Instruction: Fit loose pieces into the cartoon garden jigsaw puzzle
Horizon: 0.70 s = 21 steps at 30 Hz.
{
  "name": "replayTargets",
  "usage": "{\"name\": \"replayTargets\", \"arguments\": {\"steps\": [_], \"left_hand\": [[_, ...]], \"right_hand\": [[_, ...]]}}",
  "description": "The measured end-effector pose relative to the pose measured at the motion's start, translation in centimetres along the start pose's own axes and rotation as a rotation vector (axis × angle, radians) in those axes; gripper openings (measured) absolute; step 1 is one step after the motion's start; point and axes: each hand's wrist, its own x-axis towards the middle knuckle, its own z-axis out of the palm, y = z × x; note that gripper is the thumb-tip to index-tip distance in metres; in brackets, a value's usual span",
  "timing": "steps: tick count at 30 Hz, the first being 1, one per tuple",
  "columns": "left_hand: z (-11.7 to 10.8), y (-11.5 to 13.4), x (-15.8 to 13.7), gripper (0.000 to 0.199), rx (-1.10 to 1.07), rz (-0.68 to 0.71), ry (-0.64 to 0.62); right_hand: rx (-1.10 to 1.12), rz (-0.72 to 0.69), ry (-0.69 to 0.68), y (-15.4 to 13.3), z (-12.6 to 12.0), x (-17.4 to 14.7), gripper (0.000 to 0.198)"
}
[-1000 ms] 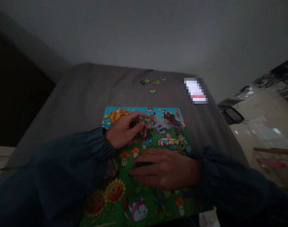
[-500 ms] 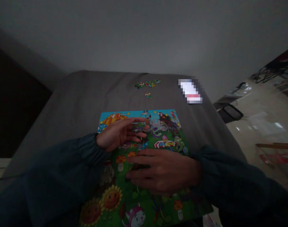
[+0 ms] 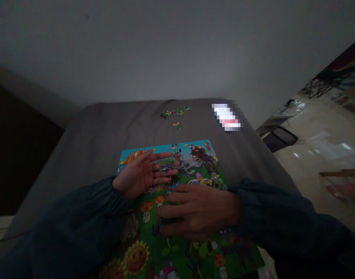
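A colourful cartoon jigsaw puzzle point(image 3: 194, 155) lies on a grey cloth-covered surface point(image 3: 107, 128) in front of me. My left hand point(image 3: 142, 174) hovers over the puzzle's upper left part, palm turned up and fingers spread, holding nothing. My right hand point(image 3: 199, 211) rests flat, palm down, across the puzzle's middle, fingers pointing left; something dark sits under its fingertips, unclear what. Both arms wear dark blue sleeves.
Several loose puzzle pieces point(image 3: 174, 113) lie in a small cluster at the far side of the cloth. A blurred white and pink object point(image 3: 226, 117) sits at the far right corner. A dark bin point(image 3: 280, 137) stands on the shiny floor to the right.
My left hand uncurled from a pointing pinch over the puzzle and turned palm up with fingers spread. The right hand stayed flat. The view tilted upward slightly.
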Motion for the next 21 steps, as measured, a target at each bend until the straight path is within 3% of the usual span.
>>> {"name": "replayTargets", "arguments": {"steps": [3,5,8,11,14,18,21], "left_hand": [[-0.2,-0.1,0.0,0.045,-0.028,-0.016,-0.082],[-0.3,-0.3,0.0,0.044,-0.029,-0.032,-0.130],[-0.2,-0.6,-0.1,0.048,0.007,-0.050,-0.180],[0.0,-0.6,-0.3,0.061,0.075,-0.063,-0.210],[0.1,-0.3,-0.2,0.066,0.109,-0.060,-0.151],[0.0,0.2,-0.1,0.056,0.100,-0.028,-0.042],[-0.1,0.3,0.1,0.048,0.081,-0.005,-0.012]], "right_hand": [[0.042,0.239,0.289,1.5,-0.4,-0.5,0.024],[0.084,0.442,0.391,2.5,-0.2,-0.9,0.028],[0.211,0.514,0.377,3.6,0.5,-1.0,0.034],[0.405,0.513,0.416,4.0,0.4,-1.3,0.013],[0.551,0.621,0.440,4.8,-1.2,-2.3,0.010],[0.531,0.586,0.239,6.4,-3.0,-4.4,0.019],[0.484,0.536,0.151,7.1,-2.8,-5.1,0.029]]}}
